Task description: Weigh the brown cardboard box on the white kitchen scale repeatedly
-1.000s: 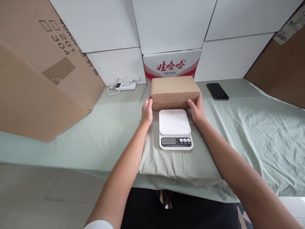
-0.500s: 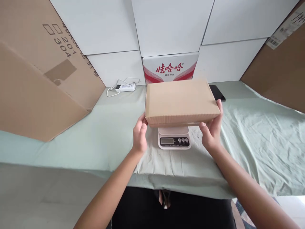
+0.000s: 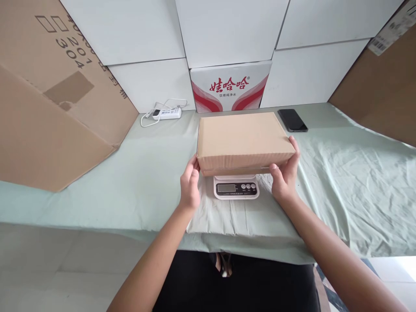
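So both hands are on a plain brown cardboard box, flat and rectangular. The left hand is clamped on the box's left near corner, fingers curled up against the side, and the right hand grips the right near corner with the fingers wrapped up along the end. The box sits level between the two hands, right over a small white digital kitchen scale, which pokes out from under its near edge, so you only see the display strip and the little round buttons. Can't honestly tell if the box is resting on the scale's plate or just above it.

The scale sits on a folded bit of the pale green wrinkled cloth covering the table. Beyond the right hand, further back, there's a black smartphone lying flat. Beyond the left hand is a white power strip with a coiled cable. Straight behind the box stands a white carton with red Chinese lettering, and off to the left a big brown cardboard sheet leans in.
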Available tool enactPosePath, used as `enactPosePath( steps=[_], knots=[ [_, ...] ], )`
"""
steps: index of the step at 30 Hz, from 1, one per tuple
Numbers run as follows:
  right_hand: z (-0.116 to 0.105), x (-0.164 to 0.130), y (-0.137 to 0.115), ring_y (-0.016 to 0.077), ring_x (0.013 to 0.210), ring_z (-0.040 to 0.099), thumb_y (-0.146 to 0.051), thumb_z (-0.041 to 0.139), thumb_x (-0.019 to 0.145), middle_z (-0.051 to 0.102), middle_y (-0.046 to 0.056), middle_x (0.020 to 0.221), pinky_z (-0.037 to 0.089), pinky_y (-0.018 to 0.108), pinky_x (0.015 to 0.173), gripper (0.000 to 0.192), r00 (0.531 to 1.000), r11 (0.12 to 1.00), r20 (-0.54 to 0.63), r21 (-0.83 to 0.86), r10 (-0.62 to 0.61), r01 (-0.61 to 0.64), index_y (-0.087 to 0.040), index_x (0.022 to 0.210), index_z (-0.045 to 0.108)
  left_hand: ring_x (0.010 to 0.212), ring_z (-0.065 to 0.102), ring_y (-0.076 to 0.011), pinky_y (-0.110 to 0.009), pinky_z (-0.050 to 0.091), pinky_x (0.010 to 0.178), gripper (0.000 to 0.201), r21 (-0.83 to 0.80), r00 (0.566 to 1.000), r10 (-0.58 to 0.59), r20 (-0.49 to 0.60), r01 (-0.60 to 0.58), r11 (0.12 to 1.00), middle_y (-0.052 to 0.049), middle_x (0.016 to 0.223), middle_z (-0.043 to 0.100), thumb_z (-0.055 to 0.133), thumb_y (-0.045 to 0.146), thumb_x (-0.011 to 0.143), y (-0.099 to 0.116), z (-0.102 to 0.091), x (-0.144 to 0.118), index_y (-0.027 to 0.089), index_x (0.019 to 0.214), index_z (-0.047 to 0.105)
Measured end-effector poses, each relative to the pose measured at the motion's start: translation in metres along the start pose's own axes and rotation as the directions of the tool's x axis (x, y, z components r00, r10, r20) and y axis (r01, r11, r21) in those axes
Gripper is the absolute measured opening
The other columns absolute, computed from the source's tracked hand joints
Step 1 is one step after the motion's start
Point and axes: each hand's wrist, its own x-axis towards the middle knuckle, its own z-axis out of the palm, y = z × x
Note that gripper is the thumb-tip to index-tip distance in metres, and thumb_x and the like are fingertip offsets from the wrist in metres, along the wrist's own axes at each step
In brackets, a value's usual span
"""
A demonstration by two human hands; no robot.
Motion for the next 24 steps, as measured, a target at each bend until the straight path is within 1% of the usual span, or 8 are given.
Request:
enactPosePath(
  steps=[4, 9, 12, 14, 16, 19, 22, 24],
  knots=[
    [0.0, 0.0, -0.002, 0.0462, 0.168, 0.043, -0.077, 0.064, 0.097, 0.047, 0.015, 0.172, 0.036, 0.075, 0.139, 0.091, 1.0, 1.0, -0.003, -0.018, -0.002, 0.002, -0.035, 0.172, 0.036, 0.154, 0.068, -0.0366, -0.05, 0.057, 0.129, 0.071, 0.011, 1.0, -0.013, -0.003, 0.013, 1.0, -0.013, 0.157, 0.077, 0.06, 0.079, 0.102, -0.001, 0.0, 0.001, 0.028, 0.149, 0.076],
    [-0.001, 0.0, -0.002, 0.0451, 0.163, 0.048, -0.073, 0.064, 0.098, 0.047, 0.014, 0.173, 0.037, 0.076, 0.138, 0.085, 1.0, 0.999, -0.015, -0.034, -0.02, 0.019, -0.038, 0.171, 0.039, 0.156, 0.067, -0.0368, -0.051, 0.056, 0.13, 0.071, 0.014, 1.0, -0.013, 0.001, 0.013, 1.0, -0.013, 0.158, 0.076, 0.059, 0.079, 0.103, -0.001, -0.001, 0.001, 0.029, 0.151, 0.075],
    [-0.003, 0.001, -0.003, 0.0453, 0.161, 0.052, -0.079, 0.06, 0.096, 0.052, 0.016, 0.17, 0.046, 0.075, 0.131, 0.089, 0.999, 0.999, -0.032, -0.051, -0.002, 0.001, -0.036, 0.172, 0.038, 0.162, 0.062, -0.0365, -0.051, 0.053, 0.135, 0.074, 0.02, 1.0, 0.011, -0.016, -0.01, 1.0, -0.012, 0.166, 0.071, 0.06, 0.079, 0.102, -0.001, -0.002, 0.001, 0.029, 0.155, 0.073],
    [-0.006, 0.002, -0.003, 0.0456, 0.16, 0.054, -0.081, 0.056, 0.097, 0.053, 0.017, 0.17, 0.052, 0.074, 0.125, 0.091, 0.998, 1.0, -0.067, -0.028, 0.009, -0.011, -0.038, 0.174, 0.035, 0.167, 0.056, -0.0359, -0.049, 0.049, 0.139, 0.075, 0.015, 0.997, 0.042, -0.067, -0.041, 0.999, -0.011, 0.173, 0.066, 0.062, 0.08, 0.101, 0.0, -0.004, 0.003, 0.03, 0.156, 0.072],
    [-0.009, 0.004, -0.002, 0.0461, 0.161, 0.055, -0.08, 0.052, 0.098, 0.054, 0.017, 0.17, 0.055, 0.073, 0.121, 0.088, 0.992, 0.999, -0.12, 0.01, 0.035, -0.034, -0.041, 0.175, 0.033, 0.171, 0.052, -0.0354, -0.047, 0.046, 0.141, 0.074, 0.003, 0.991, 0.057, -0.118, -0.057, 0.998, -0.01, 0.176, 0.062, 0.063, 0.079, 0.1, 0.001, -0.005, 0.004, 0.031, 0.156, 0.072],
    [-0.012, 0.007, 0.0, 0.0454, 0.164, 0.053, -0.075, 0.052, 0.099, 0.056, 0.016, 0.169, 0.054, 0.074, 0.122, 0.085, 0.984, 0.996, -0.156, 0.03, 0.082, -0.079, -0.042, 0.175, 0.033, 0.17, 0.053, -0.0353, -0.047, 0.047, 0.141, 0.072, -0.016, 0.989, 0.041, -0.14, -0.043, 0.999, -0.01, 0.176, 0.062, 0.064, 0.078, 0.1, 0.001, -0.006, 0.005, 0.031, 0.155, 0.073],
    [-0.012, 0.008, 0.002, 0.0429, 0.165, 0.052, -0.074, 0.052, 0.1, 0.057, 0.015, 0.168, 0.05, 0.075, 0.128, 0.082, 0.985, 0.996, -0.145, 0.029, 0.092, -0.089, -0.043, 0.174, 0.035, 0.166, 0.057, -0.0358, -0.048, 0.05, 0.138, 0.076, -0.01, 0.993, 0.018, -0.121, -0.019, 1.0, -0.012, 0.174, 0.064, 0.065, 0.08, 0.099, 0.0, -0.005, 0.005, 0.03, 0.155, 0.073],
    [-0.011, 0.008, 0.002, 0.0421, 0.165, 0.053, -0.072, 0.053, 0.101, 0.058, 0.013, 0.168, 0.049, 0.075, 0.13, 0.077, 0.986, 0.996, -0.145, 0.044, 0.088, -0.082, -0.044, 0.171, 0.039, 0.166, 0.059, -0.0361, -0.048, 0.05, 0.138, 0.077, -0.004, 0.994, 0.009, -0.105, -0.009, 1.0, -0.012, 0.174, 0.064, 0.063, 0.081, 0.099, -0.001, -0.005, 0.004, 0.029, 0.155, 0.072]
  ],
)
